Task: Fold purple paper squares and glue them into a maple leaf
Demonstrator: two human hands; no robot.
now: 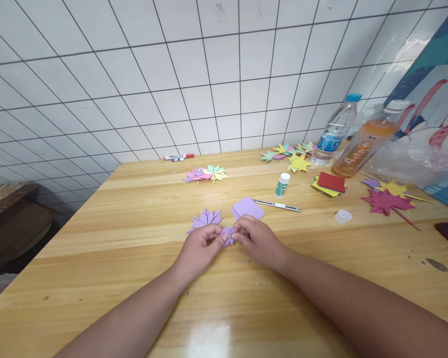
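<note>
Between my two hands is a small folded piece of purple paper [228, 236], held just above or on the tabletop; I cannot tell which. My left hand [203, 246] pinches its left side between thumb and fingers. On the right side, my right hand [257, 239] pinches it too. Just behind my left hand lies a purple folded-paper leaf [206, 218] with pointed tips, partly covered by the hand. A stack of square purple paper sheets [248, 207] lies right behind my right hand.
Beyond the sheets are a utility knife [278, 205] and an upright glue stick [282, 185]. Colored paper leaves [214, 172] lie at the back. Rightward stand a water bottle [330, 141] and an orange drink bottle [366, 144], near red paper squares [331, 182] and a clear cap [343, 216].
</note>
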